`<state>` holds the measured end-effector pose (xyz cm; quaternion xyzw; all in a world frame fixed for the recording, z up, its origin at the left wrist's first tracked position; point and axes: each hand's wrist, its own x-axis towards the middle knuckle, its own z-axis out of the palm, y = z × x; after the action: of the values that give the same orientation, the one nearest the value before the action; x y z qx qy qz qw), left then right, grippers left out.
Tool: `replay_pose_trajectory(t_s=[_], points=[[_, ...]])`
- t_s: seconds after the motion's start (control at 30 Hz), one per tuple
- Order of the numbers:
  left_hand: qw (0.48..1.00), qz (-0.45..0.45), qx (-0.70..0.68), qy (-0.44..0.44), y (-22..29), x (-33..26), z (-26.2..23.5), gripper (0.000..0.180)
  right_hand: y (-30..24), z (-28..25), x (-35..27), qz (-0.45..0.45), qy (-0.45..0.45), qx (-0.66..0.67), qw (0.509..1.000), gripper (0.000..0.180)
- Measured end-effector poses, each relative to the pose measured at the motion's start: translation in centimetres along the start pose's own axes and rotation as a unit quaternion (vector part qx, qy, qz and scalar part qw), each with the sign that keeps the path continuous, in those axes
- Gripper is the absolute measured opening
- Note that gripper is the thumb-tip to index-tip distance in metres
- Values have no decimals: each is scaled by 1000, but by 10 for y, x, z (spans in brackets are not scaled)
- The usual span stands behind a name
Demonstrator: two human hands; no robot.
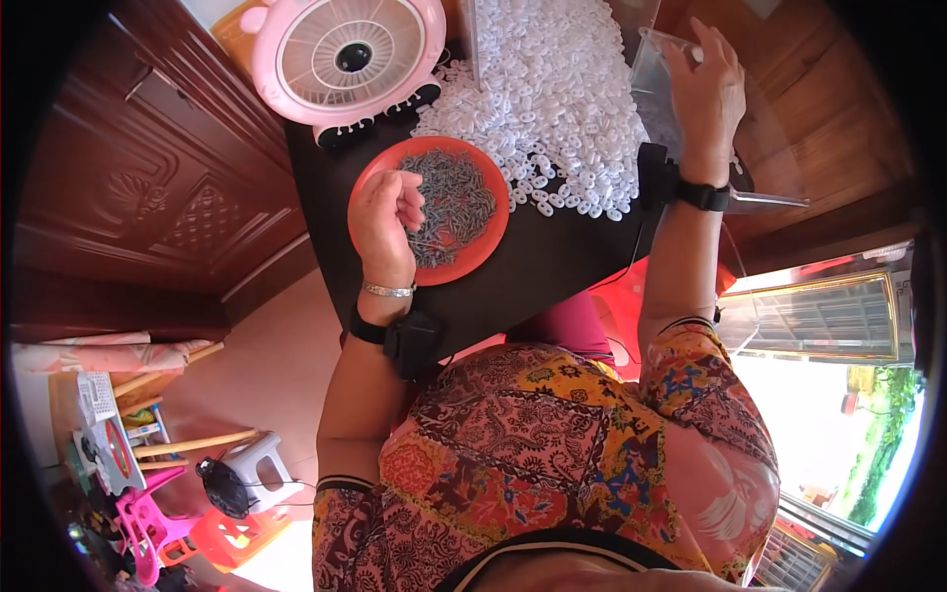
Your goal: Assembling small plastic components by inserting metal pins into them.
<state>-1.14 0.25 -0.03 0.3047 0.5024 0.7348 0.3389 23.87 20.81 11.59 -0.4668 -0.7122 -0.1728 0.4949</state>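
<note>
On our black table (562, 252), white oval pieces (552, 94) lie heaped beside an orange plate (483, 259), with a clear plastic container (659, 109) at the right. Our left hand (385, 209) curls over the plate's grey screws (456, 202); we cannot tell whether it grips one. Our right hand (712, 94) holds a small white piece (697, 54) by the container. We should probably pinch gently and separate single screws.

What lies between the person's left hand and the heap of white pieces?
In the head view: grey screw-like pieces, then the right rim of the orange plate.
</note>
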Motion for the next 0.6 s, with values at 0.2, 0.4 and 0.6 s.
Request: replay_pose_trajectory(t_s=[0.2,0.4,0.6], points=[[1000,-6,27,-7,-2,0,-6,29,-28,20,-53,-60,-249,194,947,12],[999,-26,0,18,-4,4,-6,22,-38,27,-98,-170,-451,196,854,14],[999,-39,23,2,-4,5,-9,27,-38,40,-119,-208,-427,143,868,13]])
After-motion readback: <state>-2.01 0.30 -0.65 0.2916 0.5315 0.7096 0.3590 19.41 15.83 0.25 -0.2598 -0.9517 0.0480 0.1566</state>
